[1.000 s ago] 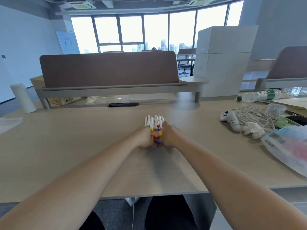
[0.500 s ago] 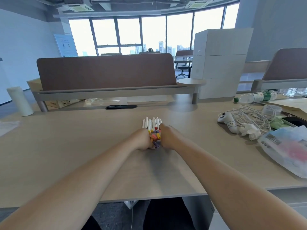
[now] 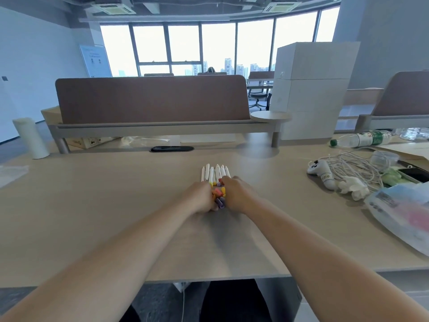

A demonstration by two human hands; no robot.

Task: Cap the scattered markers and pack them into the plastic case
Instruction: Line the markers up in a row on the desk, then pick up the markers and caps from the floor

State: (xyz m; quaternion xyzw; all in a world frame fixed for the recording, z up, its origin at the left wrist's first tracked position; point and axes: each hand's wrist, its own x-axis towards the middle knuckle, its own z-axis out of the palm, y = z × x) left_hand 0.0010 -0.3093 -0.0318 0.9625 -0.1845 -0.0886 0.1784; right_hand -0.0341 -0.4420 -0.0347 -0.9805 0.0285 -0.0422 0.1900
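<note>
**Markers** (image 3: 216, 175): a bundle of white-barrelled markers lying flat at the middle of the desk (image 3: 116, 205). The barrel ends point away from the person. The coloured caps (image 3: 218, 193), in orange, yellow, pink and purple, are gathered at the near end.

**Left hand** (image 3: 200, 197): on the desk against the left side of the bundle, fingers curled in round the capped ends.

**Right hand** (image 3: 236, 194): against the right side of the bundle, fingers curled over the markers. The two hands close the bundle between them.

**Translucent plastic pouch** (image 3: 399, 214): at the right edge of the desk, well apart from the markers. It is blurred, with pink and blue showing through, and is possibly the case.

**Game controller** (image 3: 321, 173): white, on the right part of the desk, just beside a tangle of white cables (image 3: 350, 162).

**Crumpled tissue** (image 3: 352, 185): white, near the controller, between it and the pouch.

**Phone** (image 3: 415, 174): dark, flat, at the far right.

**Water bottle** (image 3: 362, 139): clear, green label and cap, lying on its side behind the cables.

**Cable grommet** (image 3: 171, 148): black oval set in the desk, beyond the markers.

**Divider panel** (image 3: 151, 99): brown, upright across the far edge of the desk.

**White cylinder** (image 3: 31, 138): standing upright at the far left.

**White cabinet** (image 3: 311, 89): behind the divider, to the right.
</note>
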